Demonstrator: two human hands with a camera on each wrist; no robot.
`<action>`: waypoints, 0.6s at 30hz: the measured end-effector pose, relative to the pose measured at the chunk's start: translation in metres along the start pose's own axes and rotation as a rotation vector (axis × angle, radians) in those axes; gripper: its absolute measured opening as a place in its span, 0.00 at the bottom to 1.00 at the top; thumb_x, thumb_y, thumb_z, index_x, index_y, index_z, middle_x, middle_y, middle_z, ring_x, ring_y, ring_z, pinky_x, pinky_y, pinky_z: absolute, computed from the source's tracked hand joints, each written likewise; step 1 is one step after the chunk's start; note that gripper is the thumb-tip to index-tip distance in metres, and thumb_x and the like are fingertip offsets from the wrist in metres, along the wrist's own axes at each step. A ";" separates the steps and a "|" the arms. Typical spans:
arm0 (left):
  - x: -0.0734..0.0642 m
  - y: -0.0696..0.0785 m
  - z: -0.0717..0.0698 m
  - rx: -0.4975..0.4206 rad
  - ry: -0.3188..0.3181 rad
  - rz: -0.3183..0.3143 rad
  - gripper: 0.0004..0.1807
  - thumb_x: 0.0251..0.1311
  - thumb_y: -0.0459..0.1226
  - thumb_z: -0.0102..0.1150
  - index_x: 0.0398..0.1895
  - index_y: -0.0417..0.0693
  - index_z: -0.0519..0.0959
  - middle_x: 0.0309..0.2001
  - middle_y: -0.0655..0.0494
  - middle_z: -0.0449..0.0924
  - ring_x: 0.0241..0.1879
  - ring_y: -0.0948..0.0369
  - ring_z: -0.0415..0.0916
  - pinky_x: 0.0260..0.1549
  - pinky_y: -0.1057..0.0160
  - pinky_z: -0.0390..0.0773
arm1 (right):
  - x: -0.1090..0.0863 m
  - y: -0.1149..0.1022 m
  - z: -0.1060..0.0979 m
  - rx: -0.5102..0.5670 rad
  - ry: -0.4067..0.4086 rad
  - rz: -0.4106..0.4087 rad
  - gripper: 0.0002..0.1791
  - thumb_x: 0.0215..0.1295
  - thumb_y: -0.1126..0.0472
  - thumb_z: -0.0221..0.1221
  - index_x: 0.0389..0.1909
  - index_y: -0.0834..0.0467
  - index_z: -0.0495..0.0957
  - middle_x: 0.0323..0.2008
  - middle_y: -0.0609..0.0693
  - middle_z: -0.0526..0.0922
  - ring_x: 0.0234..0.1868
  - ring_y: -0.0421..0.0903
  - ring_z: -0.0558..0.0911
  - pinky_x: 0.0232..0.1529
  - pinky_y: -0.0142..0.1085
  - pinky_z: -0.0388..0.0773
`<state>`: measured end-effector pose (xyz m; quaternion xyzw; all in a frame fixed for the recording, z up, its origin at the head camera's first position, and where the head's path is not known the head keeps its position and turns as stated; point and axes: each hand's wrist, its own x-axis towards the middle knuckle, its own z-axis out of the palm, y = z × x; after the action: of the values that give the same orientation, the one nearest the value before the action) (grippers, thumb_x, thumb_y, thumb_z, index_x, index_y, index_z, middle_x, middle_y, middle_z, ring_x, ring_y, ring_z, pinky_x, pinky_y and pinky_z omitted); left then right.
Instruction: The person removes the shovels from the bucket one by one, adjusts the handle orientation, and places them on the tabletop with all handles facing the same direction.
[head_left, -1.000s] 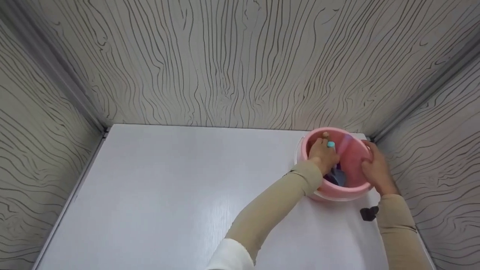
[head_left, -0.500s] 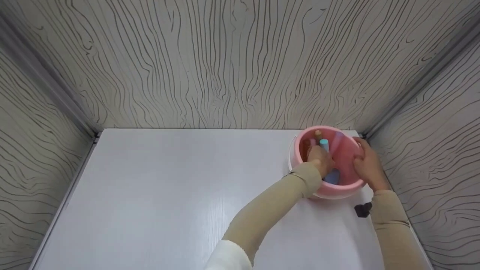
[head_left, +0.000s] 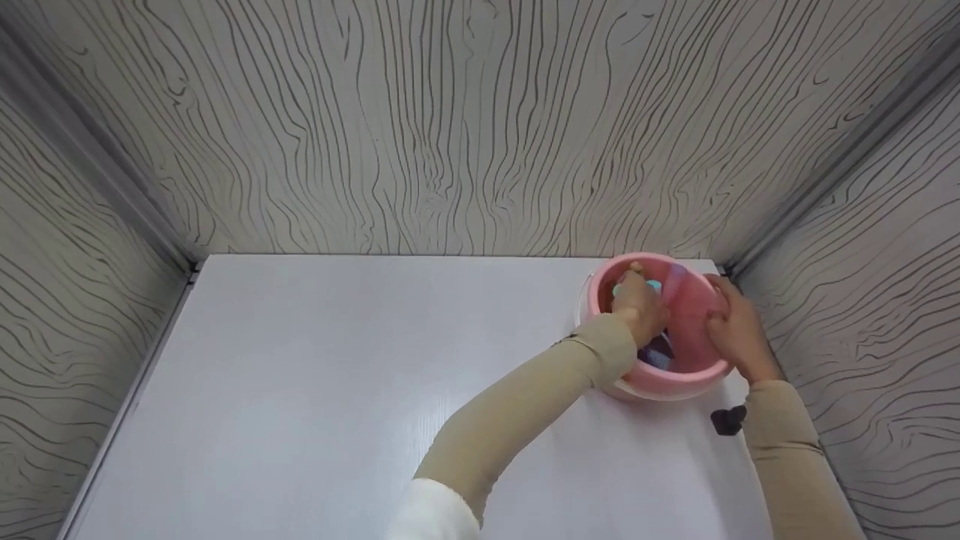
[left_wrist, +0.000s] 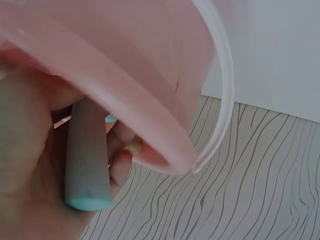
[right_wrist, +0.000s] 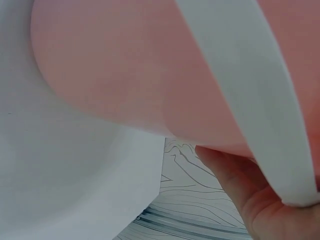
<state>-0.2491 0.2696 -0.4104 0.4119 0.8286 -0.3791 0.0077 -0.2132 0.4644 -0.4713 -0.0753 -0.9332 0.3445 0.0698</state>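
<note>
In the head view a pink bucket (head_left: 701, 322) stands at the table's back right corner. My left hand (head_left: 639, 306) reaches inside it. The left wrist view shows a grey cylindrical handle with a teal end (left_wrist: 89, 155) lying across that palm, with the fingers around it; its far end is hidden in the bucket. Beside the hand are another teal end (head_left: 654, 286), a tan rounded end (head_left: 636, 266) and a dark blue piece (head_left: 657, 351) lower down. My right hand (head_left: 739, 334) grips the bucket's right rim, thumb inside.
The bucket's white carrying handle (left_wrist: 227, 75) hangs down its outside. Wood-patterned panels (head_left: 450, 127) rise behind and at both sides of the white table (head_left: 337, 360). A small black object (head_left: 727, 421) shows beside the right sleeve.
My left hand has shifted slightly up and left inside the bucket, and a teal end now shows at its left. The blue piece below has turned. My right hand stays on the rim.
</note>
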 end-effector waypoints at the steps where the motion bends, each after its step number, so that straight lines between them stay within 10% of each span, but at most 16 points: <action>1: -0.003 -0.003 -0.002 -0.034 0.013 -0.006 0.14 0.81 0.45 0.52 0.63 0.64 0.79 0.50 0.67 0.79 0.43 0.65 0.74 0.51 0.67 0.80 | -0.001 0.000 -0.001 -0.002 0.002 -0.001 0.36 0.70 0.75 0.46 0.80 0.62 0.62 0.46 0.68 0.76 0.31 0.48 0.72 0.27 0.37 0.71; 4: -0.011 -0.012 -0.004 -0.124 0.052 -0.008 0.13 0.84 0.47 0.43 0.56 0.63 0.79 0.46 0.69 0.76 0.36 0.68 0.70 0.38 0.72 0.78 | -0.002 0.000 -0.003 -0.013 0.000 -0.006 0.36 0.70 0.75 0.46 0.80 0.62 0.62 0.48 0.69 0.76 0.31 0.48 0.73 0.28 0.37 0.71; 12: -0.042 -0.034 0.005 -0.304 0.177 0.013 0.15 0.82 0.49 0.42 0.49 0.63 0.82 0.35 0.67 0.76 0.40 0.69 0.78 0.45 0.68 0.86 | -0.003 0.004 -0.003 -0.037 -0.004 -0.036 0.37 0.69 0.76 0.47 0.80 0.63 0.61 0.51 0.73 0.76 0.34 0.54 0.73 0.31 0.41 0.69; 18: -0.069 -0.052 0.017 -0.457 0.243 0.019 0.18 0.82 0.51 0.49 0.69 0.64 0.74 0.39 0.66 0.82 0.40 0.65 0.86 0.48 0.64 0.87 | -0.004 0.002 -0.003 -0.040 -0.033 -0.023 0.38 0.70 0.75 0.45 0.82 0.62 0.58 0.58 0.74 0.74 0.37 0.55 0.76 0.30 0.38 0.72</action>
<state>-0.2444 0.1933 -0.3677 0.4498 0.8837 -0.1295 0.0048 -0.2085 0.4670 -0.4704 -0.0604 -0.9417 0.3261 0.0571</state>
